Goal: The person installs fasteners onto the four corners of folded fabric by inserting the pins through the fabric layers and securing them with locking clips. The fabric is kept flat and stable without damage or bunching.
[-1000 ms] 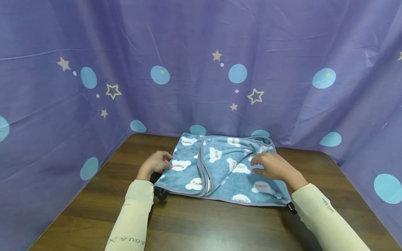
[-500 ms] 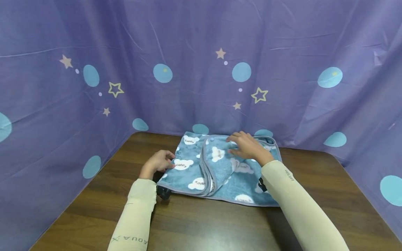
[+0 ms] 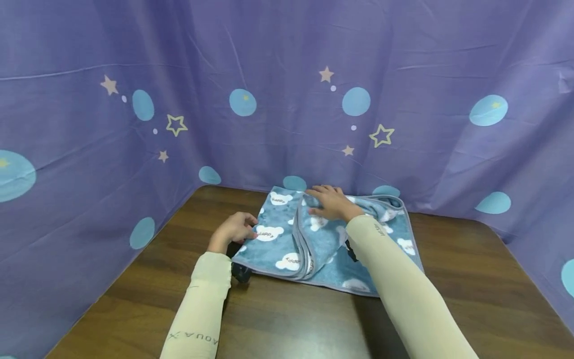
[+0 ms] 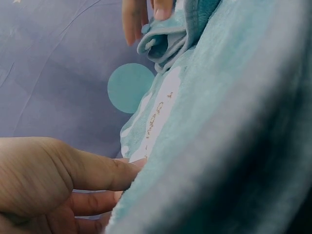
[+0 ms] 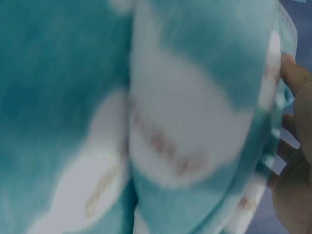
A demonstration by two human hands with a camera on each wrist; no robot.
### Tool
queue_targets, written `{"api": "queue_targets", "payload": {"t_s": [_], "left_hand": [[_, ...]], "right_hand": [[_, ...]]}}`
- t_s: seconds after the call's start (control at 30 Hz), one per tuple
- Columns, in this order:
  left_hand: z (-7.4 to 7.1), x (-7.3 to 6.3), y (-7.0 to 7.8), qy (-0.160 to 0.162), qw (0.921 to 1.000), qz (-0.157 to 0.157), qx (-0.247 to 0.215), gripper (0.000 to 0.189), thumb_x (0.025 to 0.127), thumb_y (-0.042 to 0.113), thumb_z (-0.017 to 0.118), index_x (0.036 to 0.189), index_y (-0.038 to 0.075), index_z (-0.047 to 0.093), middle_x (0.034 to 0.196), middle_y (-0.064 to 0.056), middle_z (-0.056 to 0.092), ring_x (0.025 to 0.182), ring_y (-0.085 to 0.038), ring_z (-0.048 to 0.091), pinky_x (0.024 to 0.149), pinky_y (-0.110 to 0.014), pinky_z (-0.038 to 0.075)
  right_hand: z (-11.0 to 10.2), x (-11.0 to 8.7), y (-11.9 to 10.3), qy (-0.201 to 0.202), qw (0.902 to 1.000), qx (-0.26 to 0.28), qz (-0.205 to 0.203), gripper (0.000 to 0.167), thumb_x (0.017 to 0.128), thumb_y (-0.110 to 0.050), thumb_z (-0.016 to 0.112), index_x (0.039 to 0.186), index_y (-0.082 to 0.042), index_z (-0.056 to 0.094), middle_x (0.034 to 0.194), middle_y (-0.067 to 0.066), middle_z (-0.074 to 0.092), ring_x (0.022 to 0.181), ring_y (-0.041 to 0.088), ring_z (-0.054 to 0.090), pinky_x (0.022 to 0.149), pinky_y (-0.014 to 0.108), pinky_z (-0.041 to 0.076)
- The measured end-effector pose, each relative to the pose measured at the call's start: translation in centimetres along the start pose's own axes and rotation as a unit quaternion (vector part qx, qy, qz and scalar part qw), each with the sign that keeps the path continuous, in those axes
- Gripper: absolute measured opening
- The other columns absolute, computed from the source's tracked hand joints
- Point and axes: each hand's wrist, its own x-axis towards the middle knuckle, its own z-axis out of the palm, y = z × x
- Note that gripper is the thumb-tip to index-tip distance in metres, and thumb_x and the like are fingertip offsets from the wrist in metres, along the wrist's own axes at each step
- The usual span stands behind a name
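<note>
A blue fleece blanket with white bear heads and grey trim lies folded on the table. A layered flap crosses its middle. My left hand pinches the blanket's left edge; in the left wrist view the thumb presses its face and the fingers go behind the edge. My right hand is at the flap's upper left corner, fingers spread and reaching past the trim. In the right wrist view its thumb touches the fleece, with the other fingers partly hidden at the edge.
The brown wooden table extends in front of the blanket and to both sides. A purple curtain with stars and blue spots hangs close behind the table and along its sides. A rolled fold stands up at the blanket's back right.
My right hand has moved left and back, from over the blanket's right part to the flap's upper left corner. The left hand keeps its place at the left edge. The view has shifted slightly.
</note>
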Motion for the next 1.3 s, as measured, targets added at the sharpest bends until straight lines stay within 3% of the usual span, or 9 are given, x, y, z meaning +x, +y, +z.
{"api": "queue_targets", "payload": {"t_s": [0.17, 0.5, 0.7, 0.83, 1.0, 1.1, 1.3], "left_hand": [[0.2, 0.2, 0.2, -0.001, 1.0, 0.004, 0.003, 0.037, 0.092, 0.006, 0.074, 0.127, 0.002, 0.066, 0.099, -0.013, 0.064, 0.073, -0.019, 0.06, 0.064, -0.033, 0.055], [0.5, 0.1, 0.3, -0.008, 1.0, 0.001, -0.005, 0.039, 0.09, 0.004, 0.076, 0.127, 0.0, 0.065, 0.096, -0.01, 0.063, 0.075, -0.018, 0.06, 0.064, -0.03, 0.055], [0.3, 0.0, 0.4, -0.005, 1.0, -0.001, -0.006, 0.04, 0.089, 0.004, 0.077, 0.127, 0.0, 0.066, 0.098, -0.011, 0.064, 0.081, -0.019, 0.061, 0.067, -0.032, 0.057], [0.0, 0.0, 0.1, 0.002, 1.0, -0.006, -0.002, 0.04, 0.09, 0.005, 0.077, 0.127, 0.002, 0.066, 0.101, -0.01, 0.064, 0.084, -0.019, 0.061, 0.068, -0.033, 0.057], [0.0, -0.1, -0.1, 0.004, 1.0, -0.009, 0.001, 0.04, 0.088, 0.006, 0.078, 0.127, 0.001, 0.067, 0.099, -0.011, 0.065, 0.084, -0.02, 0.063, 0.068, -0.033, 0.058], [0.0, -0.2, -0.1, 0.004, 0.9999, -0.009, -0.005, 0.041, 0.088, 0.005, 0.079, 0.126, 0.001, 0.067, 0.098, -0.011, 0.064, 0.084, -0.021, 0.062, 0.068, -0.033, 0.057], [0.0, 0.0, -0.1, 0.001, 0.9998, -0.015, -0.013, 0.04, 0.089, 0.006, 0.078, 0.127, 0.002, 0.066, 0.097, -0.01, 0.062, 0.084, -0.02, 0.061, 0.069, -0.033, 0.057]], "right_hand": [[0.6, 1.1, -0.1, -0.028, 0.9994, 0.011, 0.016, 0.062, 0.106, -0.043, 0.054, 0.161, -0.021, 0.036, 0.164, 0.018, 0.031, 0.151, 0.041, 0.024, 0.119, 0.066, 0.017], [1.9, 2.4, 0.2, -0.06, 0.9972, 0.005, 0.044, 0.06, 0.104, -0.036, 0.06, 0.159, -0.019, 0.04, 0.165, 0.017, 0.03, 0.149, 0.043, 0.029, 0.115, 0.068, 0.023], [1.8, 2.6, -0.1, -0.079, 0.9944, 0.021, 0.067, 0.063, 0.103, -0.036, 0.06, 0.16, -0.023, 0.037, 0.166, 0.018, 0.027, 0.15, 0.045, 0.027, 0.115, 0.072, 0.019], [1.7, 2.9, -0.3, -0.086, 0.9923, 0.042, 0.079, 0.067, 0.102, -0.037, 0.061, 0.162, -0.023, 0.034, 0.167, 0.02, 0.022, 0.15, 0.048, 0.022, 0.116, 0.071, 0.021], [1.9, 3.0, -0.2, -0.093, 0.9904, 0.048, 0.091, 0.076, 0.101, -0.043, 0.06, 0.164, -0.024, 0.024, 0.169, 0.022, 0.011, 0.153, 0.049, 0.006, 0.117, 0.072, 0.011], [2.1, 2.9, -0.1, -0.102, 0.9894, 0.05, 0.091, 0.079, 0.1, -0.044, 0.059, 0.165, -0.025, 0.019, 0.169, 0.022, 0.008, 0.154, 0.048, 0.004, 0.117, 0.072, 0.007], [2.2, 2.8, 0.0, -0.114, 0.9887, 0.038, 0.089, 0.075, 0.1, -0.045, 0.059, 0.164, -0.033, 0.022, 0.171, 0.017, 0.007, 0.153, 0.049, 0.0, 0.116, 0.074, 0.003]]}}
